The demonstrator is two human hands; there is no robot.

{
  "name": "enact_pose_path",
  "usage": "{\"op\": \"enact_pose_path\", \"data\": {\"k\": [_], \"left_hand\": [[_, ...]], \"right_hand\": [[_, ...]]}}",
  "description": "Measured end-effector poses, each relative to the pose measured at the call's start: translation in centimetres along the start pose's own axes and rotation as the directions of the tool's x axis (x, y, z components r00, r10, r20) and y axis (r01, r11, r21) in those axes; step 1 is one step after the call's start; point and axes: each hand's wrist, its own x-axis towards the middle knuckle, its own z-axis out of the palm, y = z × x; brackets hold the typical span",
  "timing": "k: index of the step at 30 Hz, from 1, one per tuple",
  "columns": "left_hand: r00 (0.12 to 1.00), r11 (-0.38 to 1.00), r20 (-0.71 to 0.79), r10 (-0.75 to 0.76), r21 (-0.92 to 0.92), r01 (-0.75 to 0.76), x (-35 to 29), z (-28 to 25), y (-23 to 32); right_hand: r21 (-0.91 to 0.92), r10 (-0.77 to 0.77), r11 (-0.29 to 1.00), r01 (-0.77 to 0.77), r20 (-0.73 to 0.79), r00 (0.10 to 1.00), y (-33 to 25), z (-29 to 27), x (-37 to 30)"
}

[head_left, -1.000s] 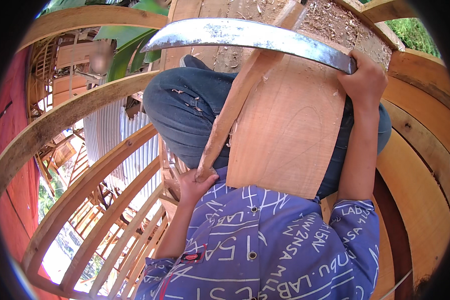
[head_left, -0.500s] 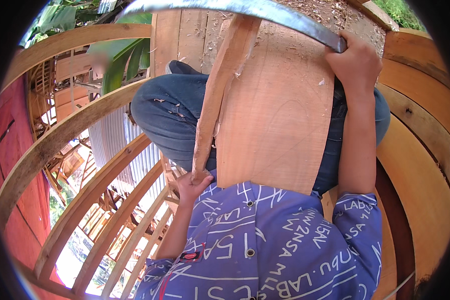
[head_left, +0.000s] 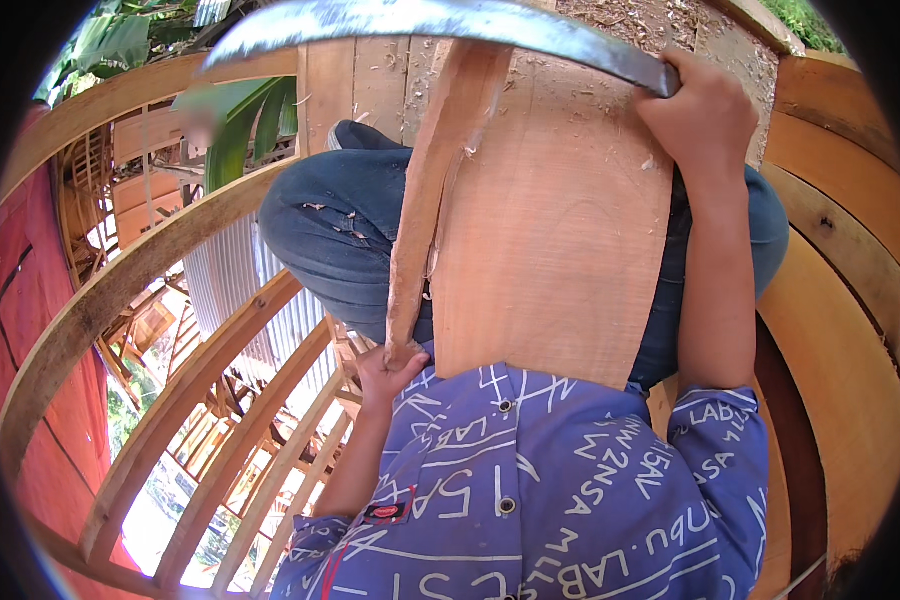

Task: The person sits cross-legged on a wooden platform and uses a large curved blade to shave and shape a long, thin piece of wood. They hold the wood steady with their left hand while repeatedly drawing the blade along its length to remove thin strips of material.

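Observation:
My right hand [head_left: 702, 115] is closed round the end of a machete [head_left: 440, 18], whose handle is hidden in the fist. The long grey blade reaches left across the far end of a rough wooden strip [head_left: 446, 150]. My left hand [head_left: 386, 372] grips the strip's near end beside my shirt, with the thumb on the wood. The strip slants away from me, along the left edge of a wide, smooth board [head_left: 555, 230]. That board lies between my bent knees, its near end against my shirt.
Wood shavings [head_left: 620, 15] litter the planks at the far side. Curved wooden slats [head_left: 205, 385] rise on my left, with corrugated metal sheeting [head_left: 225, 290] beyond. Broad wooden boards [head_left: 830, 330] stand close on my right. A shoe [head_left: 355, 135] shows behind my left knee.
The machete has shifted left, its far end dropping lower in the picture. My right hand has moved slightly left and away from me. The left hand still holds the strip in place.

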Motion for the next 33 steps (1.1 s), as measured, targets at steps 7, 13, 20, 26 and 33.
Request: {"op": "enact_pose_path", "data": {"k": [7,13,20,26,33], "left_hand": [[0.999,1.0,0.031,0.012,0.018,-0.012,0.3,-0.1,0.2],[0.999,0.994,-0.036,-0.014,-0.106,0.01,0.3,0.4,1.0],[1.0,1.0,0.0,-0.019,-0.001,0.019,0.1,0.3,0.3],[1.0,0.994,-0.016,-0.005,0.106,0.007,0.1,0.1,1.6],[0.99,0.99,-0.137,0.042,0.142,-0.022,-1.0,0.1,3.6]], "right_hand": [[0.071,0.152,0.986,-0.15,-0.025,0.988,2.2,-0.4,0.7],[0.053,-0.179,0.983,0.178,0.013,0.984,-1.4,-0.6,-1.2],[0.022,0.201,0.98,-0.2,-0.082,0.976,2.9,-0.4,1.4],[0.156,0.36,0.914,-0.375,0.115,0.926,5.1,-0.9,2.2],[0.034,0.043,0.998,-0.043,0.019,0.999,1.6,-0.4,-0.2]]}}
